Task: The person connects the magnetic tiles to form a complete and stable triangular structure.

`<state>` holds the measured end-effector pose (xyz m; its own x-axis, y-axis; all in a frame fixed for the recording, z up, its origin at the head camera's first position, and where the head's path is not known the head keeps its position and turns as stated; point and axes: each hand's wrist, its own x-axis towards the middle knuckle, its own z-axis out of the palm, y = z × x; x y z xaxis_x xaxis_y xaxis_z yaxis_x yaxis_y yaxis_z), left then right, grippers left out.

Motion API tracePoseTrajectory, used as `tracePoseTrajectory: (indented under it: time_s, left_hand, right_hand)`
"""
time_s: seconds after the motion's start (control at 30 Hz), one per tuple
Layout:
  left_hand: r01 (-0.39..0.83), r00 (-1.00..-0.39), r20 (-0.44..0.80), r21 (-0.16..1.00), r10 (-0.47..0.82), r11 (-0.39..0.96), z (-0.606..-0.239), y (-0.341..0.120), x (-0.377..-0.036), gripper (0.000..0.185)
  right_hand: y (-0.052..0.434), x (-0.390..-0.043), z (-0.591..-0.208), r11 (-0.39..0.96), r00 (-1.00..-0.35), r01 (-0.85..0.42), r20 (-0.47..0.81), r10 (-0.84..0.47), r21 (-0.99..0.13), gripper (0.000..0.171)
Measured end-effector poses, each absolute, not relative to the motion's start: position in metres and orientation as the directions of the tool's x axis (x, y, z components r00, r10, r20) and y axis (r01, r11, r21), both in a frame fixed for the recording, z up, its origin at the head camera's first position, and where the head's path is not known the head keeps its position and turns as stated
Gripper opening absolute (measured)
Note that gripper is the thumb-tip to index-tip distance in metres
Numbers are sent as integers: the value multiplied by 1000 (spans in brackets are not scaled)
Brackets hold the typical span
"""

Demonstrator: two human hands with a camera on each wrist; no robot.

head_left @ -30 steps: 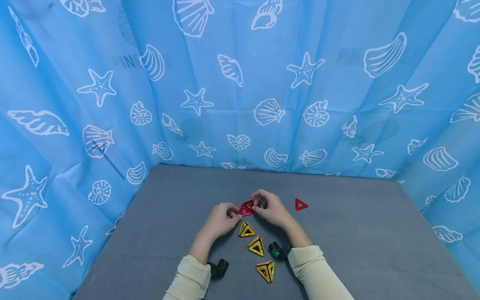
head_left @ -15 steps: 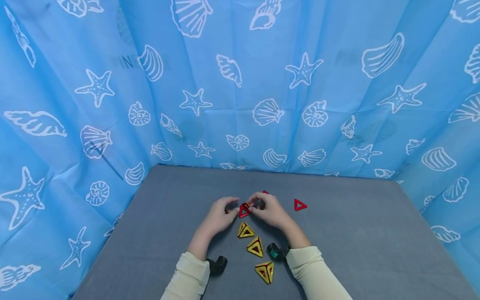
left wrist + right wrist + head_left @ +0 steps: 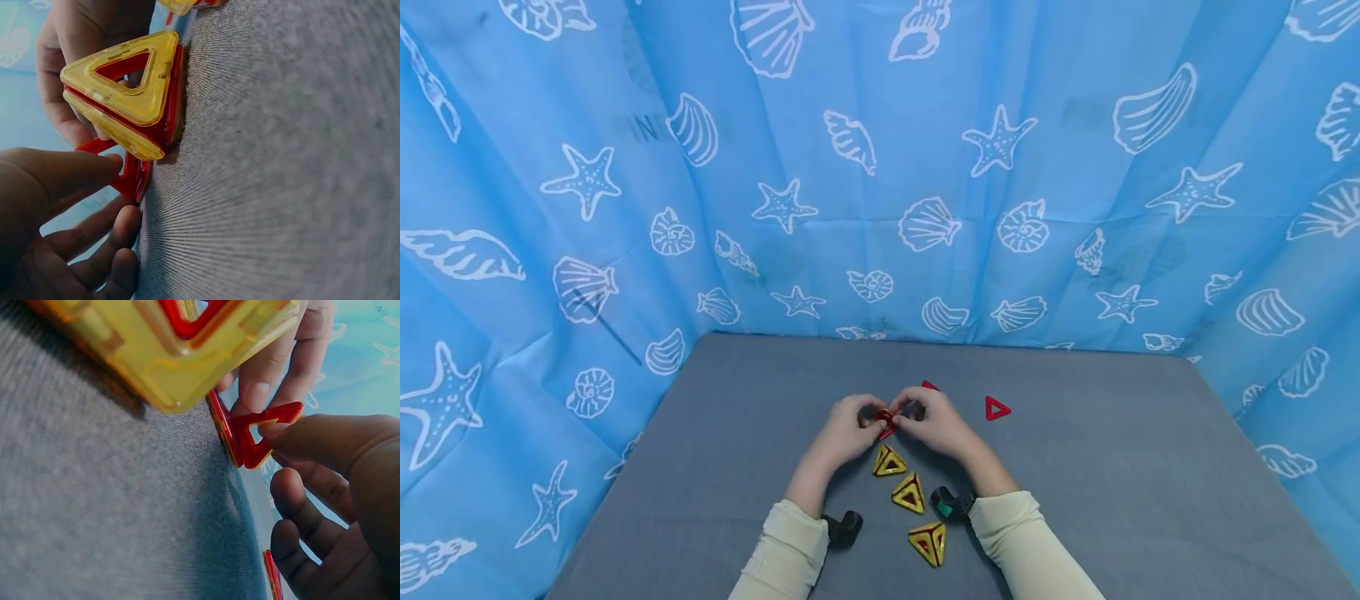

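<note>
Both hands meet over red triangular magnetic tiles on the grey table. In the right wrist view, one red tile [image 3: 249, 452] stands raised at an angle beside a second red tile [image 3: 224, 428] lying flat. My right hand [image 3: 938, 418] pinches the raised tile, thumb on its front face. My left hand [image 3: 848, 429] holds the red pieces from the other side, its thumb against a red edge in the left wrist view. Closest to the hands is a small yellow-and-red tile pyramid [image 3: 159, 94]. Fingers partly hide the red tiles in the head view.
Two more yellow-and-red pyramids, a middle one [image 3: 901, 495] and a front one [image 3: 919, 541], stand between the forearms. A loose red triangle [image 3: 988, 408] lies to the right, and another red tile [image 3: 929, 385] peeks out behind the right hand. A blue shell-print curtain [image 3: 865, 225] surrounds the table.
A red tile has come to lie behind the right hand. The right hand has brought a tile up against the other, and the left hand has closed in on them.
</note>
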<state>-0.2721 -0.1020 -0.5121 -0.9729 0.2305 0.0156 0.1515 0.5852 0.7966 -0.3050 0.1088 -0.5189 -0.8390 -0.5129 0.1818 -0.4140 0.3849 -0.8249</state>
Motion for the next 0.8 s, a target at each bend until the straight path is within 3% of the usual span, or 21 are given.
tracePoseTrajectory:
  time_s: [0.33,0.67,0.8]
  left_hand:
    - [150,-986,71,783,153,604,-517,-108,-272,7]
    - [109,-991,37,796,131,596,-514,-114,-265,8]
    - [112,-990,40,792,132,601,-513,-114,-264,7]
  right_hand:
    - [117,-309,-519,403,-877,-385,193,-441,-830,15]
    - [140,-318,-521,633,-966,-244,124,-229,-734,45]
    - [146,-319,-522,692,-977,-191,69,-200,-697,52]
